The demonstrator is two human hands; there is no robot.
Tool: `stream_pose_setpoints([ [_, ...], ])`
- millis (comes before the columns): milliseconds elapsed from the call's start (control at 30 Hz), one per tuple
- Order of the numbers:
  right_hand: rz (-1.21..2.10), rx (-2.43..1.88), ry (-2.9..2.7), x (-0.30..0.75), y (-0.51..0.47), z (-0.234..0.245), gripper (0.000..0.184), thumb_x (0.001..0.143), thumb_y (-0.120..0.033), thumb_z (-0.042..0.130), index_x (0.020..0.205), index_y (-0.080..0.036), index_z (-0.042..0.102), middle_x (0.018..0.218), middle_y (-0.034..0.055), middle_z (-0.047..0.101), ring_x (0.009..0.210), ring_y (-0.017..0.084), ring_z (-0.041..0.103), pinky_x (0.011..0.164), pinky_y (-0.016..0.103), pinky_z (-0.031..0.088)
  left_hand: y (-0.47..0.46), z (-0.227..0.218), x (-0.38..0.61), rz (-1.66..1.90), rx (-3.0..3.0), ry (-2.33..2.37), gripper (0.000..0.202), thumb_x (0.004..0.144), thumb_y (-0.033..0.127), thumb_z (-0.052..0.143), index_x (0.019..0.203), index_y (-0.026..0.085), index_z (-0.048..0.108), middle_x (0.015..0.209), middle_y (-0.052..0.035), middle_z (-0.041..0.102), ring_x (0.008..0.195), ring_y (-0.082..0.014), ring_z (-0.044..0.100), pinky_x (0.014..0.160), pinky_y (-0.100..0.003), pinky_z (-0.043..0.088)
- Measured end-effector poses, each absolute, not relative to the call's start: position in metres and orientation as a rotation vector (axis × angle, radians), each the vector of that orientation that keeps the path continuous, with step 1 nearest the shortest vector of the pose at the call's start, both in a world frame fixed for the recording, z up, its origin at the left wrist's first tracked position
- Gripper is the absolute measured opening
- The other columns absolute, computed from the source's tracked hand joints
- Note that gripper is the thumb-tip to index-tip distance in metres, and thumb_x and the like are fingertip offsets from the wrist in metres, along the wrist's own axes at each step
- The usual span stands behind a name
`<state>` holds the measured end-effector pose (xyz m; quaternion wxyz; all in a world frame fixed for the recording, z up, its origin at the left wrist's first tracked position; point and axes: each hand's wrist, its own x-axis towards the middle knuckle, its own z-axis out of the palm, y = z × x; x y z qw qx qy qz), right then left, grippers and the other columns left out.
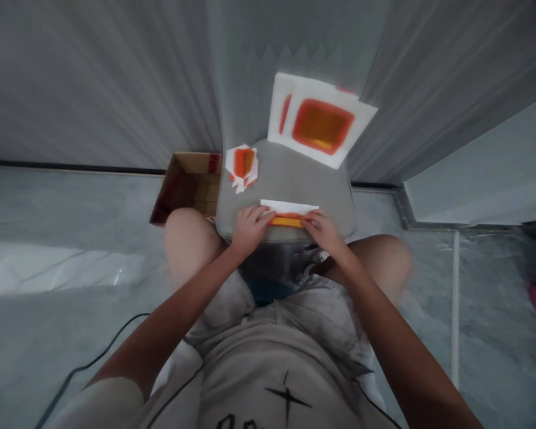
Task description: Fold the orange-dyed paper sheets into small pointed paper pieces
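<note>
Folded paper strip (288,213), white and orange, lies crosswise, its long axis side to side, held at opposite ends by my left hand (250,229) and right hand (324,232), equally near.

Upper garment: a light grey short-sleeved T-shirt (250,381) with dark mottled shading. Chest marking: a black four-pointed star graphic (287,394), above black lettering (236,423) cut off by the frame edge. A thin black seam line (178,390) runs along the shirt toward each shoulder. The left sleeve (102,405) is pale. Grey mottled fabric (223,307) covers the lap; whether it is shirt or shorts cannot be determined. The left hand (250,229) and right hand (324,232) are bare.
</note>
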<state>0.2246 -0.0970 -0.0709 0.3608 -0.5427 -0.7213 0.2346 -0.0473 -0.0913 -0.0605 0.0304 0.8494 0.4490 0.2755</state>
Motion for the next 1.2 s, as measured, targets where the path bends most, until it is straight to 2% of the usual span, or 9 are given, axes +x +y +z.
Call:
stream_pose_setpoints([
  [133, 0.545, -1.437, -1.902, 0.224, -0.098, -0.072, 0.030, 0.100, -0.042, 0.058, 0.097, -0.021, 0.079, 0.102, 0.0118, 0.070, 0.099, 0.027, 0.067, 0.094, 0.046, 0.056, -0.102, -0.061, -0.047, 0.741, 2.862, 1.074, 0.039, 0.107, 0.017, 0.049, 0.140, 0.028, 0.066, 0.144, -0.0027, 0.068, 0.140, -0.0243, 0.056, 0.121, -0.049, 0.041],
  [200, 0.427, -1.470, -1.951, 0.221, -0.102, -0.069, 0.030, 0.101, -0.040, 0.056, 0.102, -0.021, 0.079, 0.104, 0.0124, 0.071, 0.103, 0.028, 0.066, 0.101, 0.050, 0.053, -0.106, -0.063, -0.046, 0.681, 2.899, 1.067, 0.042, 0.106, 0.014, 0.048, 0.144, 0.026, 0.063, 0.146, -0.0036, 0.066, 0.143, -0.0248, 0.055, 0.122, -0.050, 0.041],
  [300, 0.159, -1.495, -2.066, 0.210, -0.116, -0.062, 0.032, 0.104, -0.031, 0.050, 0.122, -0.022, 0.075, 0.124, 0.0136, 0.071, 0.123, 0.030, 0.061, 0.122, 0.061, 0.034, -0.110, -0.067, -0.046, 0.605, 2.906, 1.070, 0.048, 0.104, 0.012, 0.048, 0.149, 0.024, 0.059, 0.150, -0.0051, 0.063, 0.146, -0.0256, 0.053, 0.124, -0.049, 0.042],
  [333, 0.092, -1.492, -2.107, 0.205, -0.122, -0.061, 0.036, 0.104, -0.026, 0.047, 0.130, -0.022, 0.072, 0.132, 0.0135, 0.069, 0.130, 0.030, 0.058, 0.126, 0.063, 0.026, -0.110, -0.068, -0.047, 0.592, 2.896, 1.072, 0.049, 0.103, 0.012, 0.048, 0.150, 0.023, 0.058, 0.151, -0.0051, 0.062, 0.147, -0.0255, 0.052, 0.125, -0.049, 0.041],
  [400, 0.046, -1.491, -2.163, 0.193, -0.135, -0.063, 0.044, 0.105, -0.021, 0.041, 0.143, -0.021, 0.064, 0.143, 0.0136, 0.065, 0.141, 0.029, 0.051, 0.130, 0.062, 0.020, -0.110, -0.069, -0.047, 0.585, 2.865, 1.089, 0.052, 0.102, 0.011, 0.047, 0.151, 0.024, 0.057, 0.152, -0.0044, 0.061, 0.148, -0.0249, 0.050, 0.126, -0.048, 0.041],
  [633, 0.104, -1.611, -2.165, 0.172, -0.159, -0.085, 0.055, 0.109, -0.032, 0.037, 0.160, -0.012, 0.043, 0.160, 0.0197, 0.050, 0.154, 0.033, 0.040, 0.127, 0.063, 0.029, -0.114, -0.071, -0.046, 0.582, 2.824, 1.078, 0.053, 0.103, 0.017, 0.045, 0.155, 0.021, 0.052, 0.158, -0.0076, 0.055, 0.153, -0.0259, 0.043, 0.131, -0.053, 0.031],
  [800, 0.116, -1.631, -2.174, 0.173, -0.160, -0.086, 0.056, 0.109, -0.032, 0.037, 0.161, -0.011, 0.041, 0.163, 0.0203, 0.046, 0.156, 0.033, 0.037, 0.126, 0.061, 0.031, -0.118, -0.072, -0.044, 0.622, 2.780, 1.117, 0.051, 0.105, 0.027, 0.048, 0.155, 0.020, 0.051, 0.157, -0.0101, 0.055, 0.154, -0.0289, 0.041, 0.130, -0.056, 0.031],
  [933, 0.105, -1.640, -2.184, 0.173, -0.157, -0.087, 0.056, 0.109, -0.032, 0.037, 0.159, -0.008, 0.042, 0.163, 0.0218, 0.045, 0.158, 0.033, 0.033, 0.127, 0.061, 0.029, -0.118, -0.074, -0.042, 0.616, 2.772, 1.125, 0.052, 0.106, 0.027, 0.047, 0.157, 0.020, 0.049, 0.159, -0.0094, 0.053, 0.155, -0.0282, 0.039, 0.130, -0.055, 0.031],
  [1200, 0.086, -1.629, -2.173, 0.174, -0.156, -0.092, 0.057, 0.110, -0.035, 0.036, 0.162, -0.011, 0.039, 0.165, 0.0193, 0.043, 0.159, 0.031, 0.031, 0.127, 0.060, 0.028, -0.120, -0.075, -0.042, 0.614, 2.773, 1.150, 0.052, 0.106, 0.027, 0.045, 0.157, 0.018, 0.049, 0.161, -0.0101, 0.050, 0.156, -0.0303, 0.038, 0.130, -0.056, 0.031],
])
